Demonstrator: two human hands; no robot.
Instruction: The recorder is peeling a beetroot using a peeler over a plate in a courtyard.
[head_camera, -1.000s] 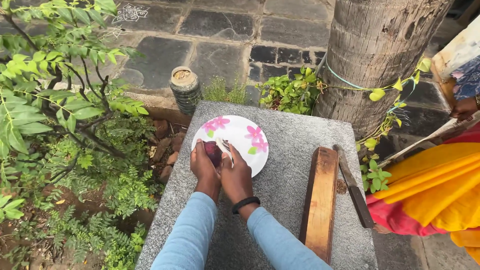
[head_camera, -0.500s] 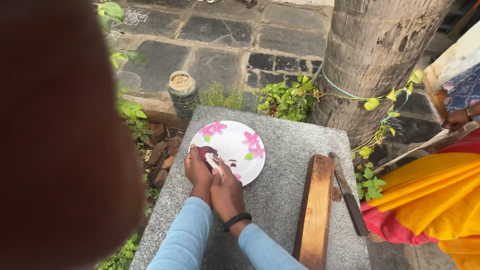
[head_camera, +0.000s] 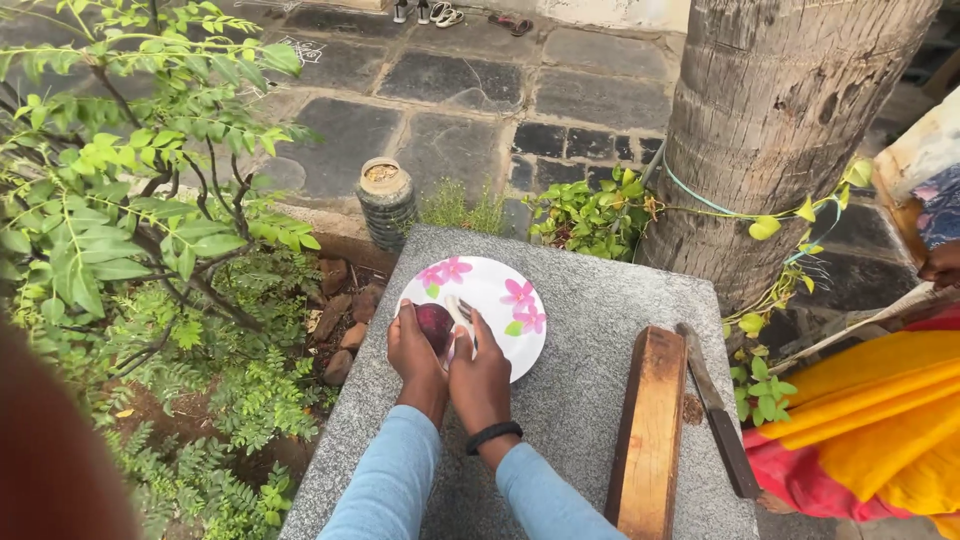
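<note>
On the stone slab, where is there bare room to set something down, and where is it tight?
Bare granite slab lies behind the floral plate toward the tree trunk, and between the plate and the wooden block. A strip is free at the left edge near the plants. It is crowded at the plate, where the left hand and right hand hold a purple onion, and by the blade.

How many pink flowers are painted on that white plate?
3 show on the plate: a pair at its far left rim, which I count as two, and one near the right edge. The hands and the purple onion cover part of it, so more may be hidden.
</note>
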